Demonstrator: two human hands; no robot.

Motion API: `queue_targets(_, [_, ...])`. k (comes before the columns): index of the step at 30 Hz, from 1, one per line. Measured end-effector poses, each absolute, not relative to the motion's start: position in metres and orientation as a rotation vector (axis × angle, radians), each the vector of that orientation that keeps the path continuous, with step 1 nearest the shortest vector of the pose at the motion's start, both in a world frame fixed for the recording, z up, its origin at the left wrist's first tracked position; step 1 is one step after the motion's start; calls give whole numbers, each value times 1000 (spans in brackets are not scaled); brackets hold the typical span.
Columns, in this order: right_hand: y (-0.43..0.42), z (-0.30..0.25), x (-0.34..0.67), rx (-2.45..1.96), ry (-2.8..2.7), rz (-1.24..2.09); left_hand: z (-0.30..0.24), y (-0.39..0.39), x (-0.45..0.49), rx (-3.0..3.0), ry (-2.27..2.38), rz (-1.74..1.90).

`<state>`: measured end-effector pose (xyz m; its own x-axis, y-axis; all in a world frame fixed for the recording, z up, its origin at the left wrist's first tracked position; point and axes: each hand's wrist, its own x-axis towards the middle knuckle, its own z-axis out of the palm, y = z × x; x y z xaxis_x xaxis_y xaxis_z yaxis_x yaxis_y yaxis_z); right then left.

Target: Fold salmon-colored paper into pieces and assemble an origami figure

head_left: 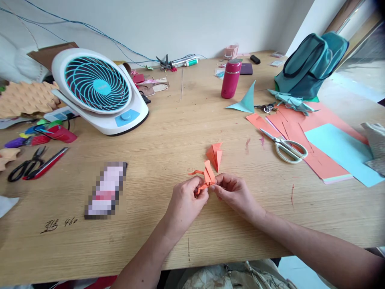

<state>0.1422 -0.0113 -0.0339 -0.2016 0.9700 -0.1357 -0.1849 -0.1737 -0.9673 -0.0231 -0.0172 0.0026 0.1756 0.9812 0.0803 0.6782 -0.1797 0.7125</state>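
A small folded orange paper piece (207, 177) is pinched between both my hands just above the wooden table (168, 132), near its front edge. My left hand (185, 199) grips the piece's left side with curled fingers. My right hand (233, 192) pinches its right side. A second folded orange paper shape (215, 155) stands on the table just behind the one I hold.
White-handled scissors (285, 147) lie on orange and blue paper sheets (325, 148) at the right. A white and teal fan (98, 90) stands at the back left, a pink bottle (230, 78) and teal bag (309, 64) behind. Black scissors (25, 164) and pens lie far left.
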Motion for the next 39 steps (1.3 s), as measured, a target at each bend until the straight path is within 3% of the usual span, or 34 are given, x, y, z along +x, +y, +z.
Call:
queue_targets(14, [-12, -41, 143, -1094, -1121, 1529, 3, -16, -21, 1671, 1424, 722])
queue_targets(24, [-2, -26, 150, -1110, -1024, 1747, 4, -14, -21, 1606, 1423, 808])
queue_targets(39, [0, -25, 151, -1078, -964, 1830, 1, -8, -29, 1619, 1072, 820])
